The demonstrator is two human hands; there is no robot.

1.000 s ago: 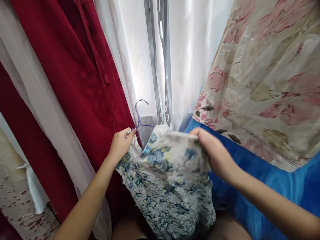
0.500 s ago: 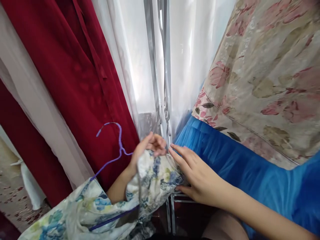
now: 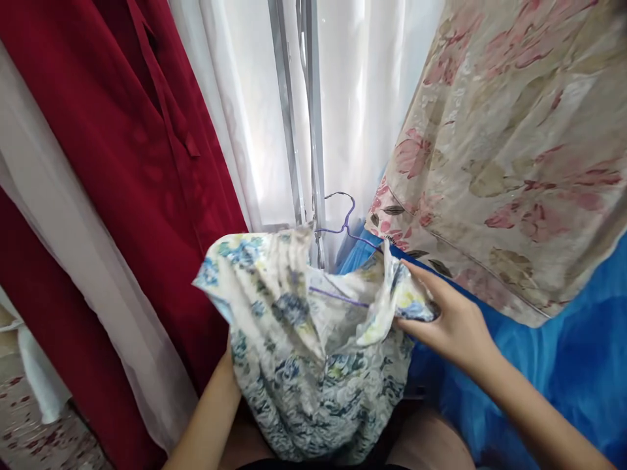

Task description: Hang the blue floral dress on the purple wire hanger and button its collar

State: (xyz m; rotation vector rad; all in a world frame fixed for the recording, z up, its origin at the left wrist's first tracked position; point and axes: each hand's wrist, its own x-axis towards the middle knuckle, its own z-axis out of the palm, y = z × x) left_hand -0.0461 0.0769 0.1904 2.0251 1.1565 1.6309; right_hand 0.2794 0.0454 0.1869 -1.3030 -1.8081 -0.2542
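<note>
A white blouse [image 3: 281,320] with blue and yellow flowers hangs in front of me on a purple wire hanger [image 3: 349,220]. The hanger's hook and shoulders rise above the neckline, and its bottom bar crosses the open neck. At the right shoulder, my right hand [image 3: 448,310] pinches the cloth between thumb and fingers. My left forearm [image 3: 210,411] comes up from below on the left; the hand itself is hidden behind the blouse, so its grip does not show.
Grey metal rack posts [image 3: 316,124] stand behind the blouse before a white curtain [image 3: 365,98]. A dark red garment [image 3: 147,163] hangs on the left. On the right are a beige floral dress [image 3: 519,176] and blue tulle [image 3: 553,365].
The blouse and hanger have swung from the lower left to the centre, now facing me upright. My right hand moved right and grips its shoulder; my left hand went out of sight behind it.
</note>
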